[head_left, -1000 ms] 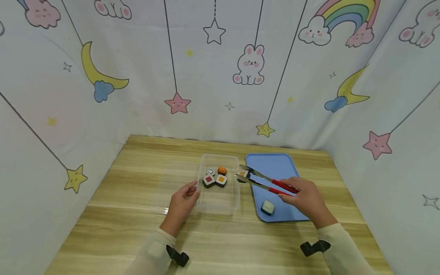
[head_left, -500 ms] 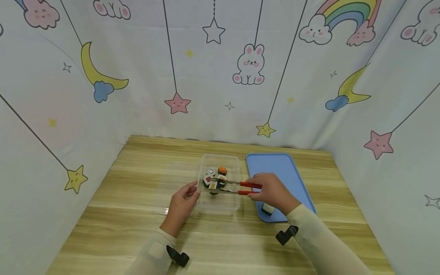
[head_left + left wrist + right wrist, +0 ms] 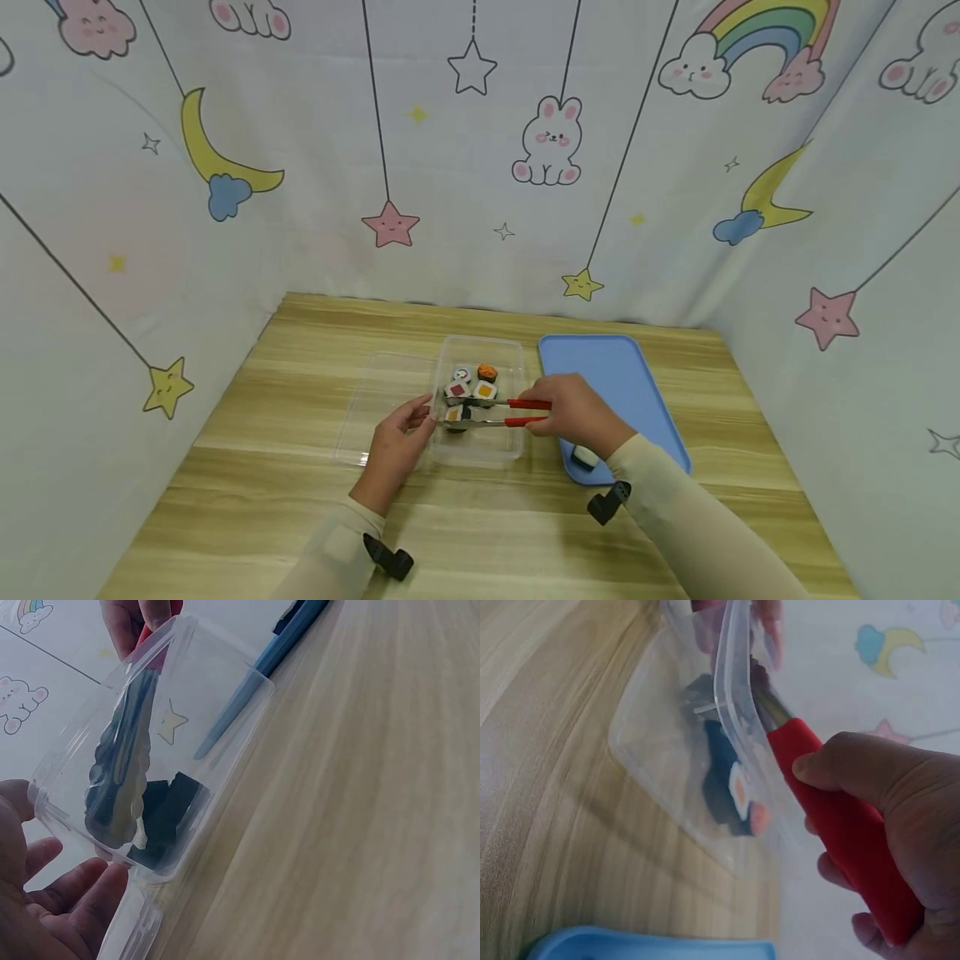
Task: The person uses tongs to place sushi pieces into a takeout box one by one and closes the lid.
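Note:
My right hand (image 3: 572, 408) holds red-handled metal tongs (image 3: 528, 404) over a clear plastic container (image 3: 480, 454). Between the tongs' arms is a toy-like sushi piece (image 3: 455, 414) with a yellow-orange centre; whether both arms touch it, I cannot tell. Behind it, inside the container, several other sushi pieces (image 3: 484, 391) sit grouped, one topped in orange. My left hand (image 3: 402, 440) is at the container's left wall, fingers loosely bent and touching the rim. In the right wrist view, the thumb lies along the tongs' red grip (image 3: 840, 825).
A blue tray (image 3: 588, 354) lies right of the container, with a white-topped sushi piece (image 3: 585, 457) near its front corner. A clear lid (image 3: 375, 392) lies flat to the left, partly behind the left hand. Printed curtains surround the wooden table (image 3: 480, 533).
My right hand has moved left from above the tray, bringing the tongs and the sushi piece into the container, in front of the others. My left hand has stayed in place.

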Motion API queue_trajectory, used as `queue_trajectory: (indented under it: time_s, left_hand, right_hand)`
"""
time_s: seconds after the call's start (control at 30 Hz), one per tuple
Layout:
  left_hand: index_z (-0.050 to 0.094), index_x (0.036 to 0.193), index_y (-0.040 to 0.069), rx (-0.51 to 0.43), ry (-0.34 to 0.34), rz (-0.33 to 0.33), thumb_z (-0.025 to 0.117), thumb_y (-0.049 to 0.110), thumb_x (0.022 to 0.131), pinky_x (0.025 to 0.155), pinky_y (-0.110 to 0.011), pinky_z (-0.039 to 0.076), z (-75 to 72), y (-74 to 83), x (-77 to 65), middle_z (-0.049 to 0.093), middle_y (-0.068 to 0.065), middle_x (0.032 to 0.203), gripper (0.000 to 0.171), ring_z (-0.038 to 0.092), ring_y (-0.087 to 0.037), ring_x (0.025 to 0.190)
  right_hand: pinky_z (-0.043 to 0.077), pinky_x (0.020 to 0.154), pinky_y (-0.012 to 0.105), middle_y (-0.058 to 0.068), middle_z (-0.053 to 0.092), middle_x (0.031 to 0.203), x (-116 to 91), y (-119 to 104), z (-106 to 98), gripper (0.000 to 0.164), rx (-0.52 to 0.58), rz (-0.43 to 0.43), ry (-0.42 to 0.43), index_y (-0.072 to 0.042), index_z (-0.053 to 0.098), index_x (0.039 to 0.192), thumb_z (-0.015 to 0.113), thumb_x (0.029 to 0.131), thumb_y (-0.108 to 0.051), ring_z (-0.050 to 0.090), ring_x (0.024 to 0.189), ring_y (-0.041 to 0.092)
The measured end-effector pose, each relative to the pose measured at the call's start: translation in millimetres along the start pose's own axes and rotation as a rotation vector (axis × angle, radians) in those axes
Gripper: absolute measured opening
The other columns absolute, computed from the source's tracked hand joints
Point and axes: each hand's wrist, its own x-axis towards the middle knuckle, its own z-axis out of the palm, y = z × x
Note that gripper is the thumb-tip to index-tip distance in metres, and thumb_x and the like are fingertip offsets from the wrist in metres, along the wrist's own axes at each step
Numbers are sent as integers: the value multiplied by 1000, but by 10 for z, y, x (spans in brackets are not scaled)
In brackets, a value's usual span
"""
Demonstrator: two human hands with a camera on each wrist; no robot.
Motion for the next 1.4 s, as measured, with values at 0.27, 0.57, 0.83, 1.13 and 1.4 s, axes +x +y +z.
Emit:
queue_trajectory:
  time_s: [0.27,0.57,0.83,1.13,1.4]
  left_hand:
    - [67,139,13,0,4,0,71,20,100,90,-43,56,3,3,7,72,-15,123,40,69,-27,110]
    - [68,138,12,-9,6,-1,72,18,100,91,-41,55,17,-4,15,72,-16,121,39,70,-27,108]
    - [68,138,12,7,7,-8,72,20,100,91,-41,55,33,-1,17,73,-14,122,40,69,-25,108]
    - [68,138,11,1,14,-19,72,19,99,89,-34,55,17,14,-5,73,-14,120,40,69,-26,108]
    - [69,137,13,0,11,-13,73,20,99,88,-29,54,25,13,19,73,-13,120,39,69,-25,108]
  right_hand:
    - [53,67,28,-11,70,95,-10,-4,-42,37,-35,-6,-10,-19,80,118,86,82,-25,64,82,12]
    - [54,75,36,-8,69,101,-383,207,-252,44,54,52,136,-18,77,124,89,82,-24,62,86,14]
    - [58,74,41,7,73,117,-1161,711,-424,49,91,188,278,-13,74,129,89,84,-23,66,97,27]
    - [55,70,30,4,74,109,-1945,1074,-265,45,77,336,236,-13,78,121,91,81,-24,66,91,21]
    - [54,72,30,4,75,111,-2159,1102,-68,43,69,341,274,-16,80,115,94,75,-23,65,91,14]
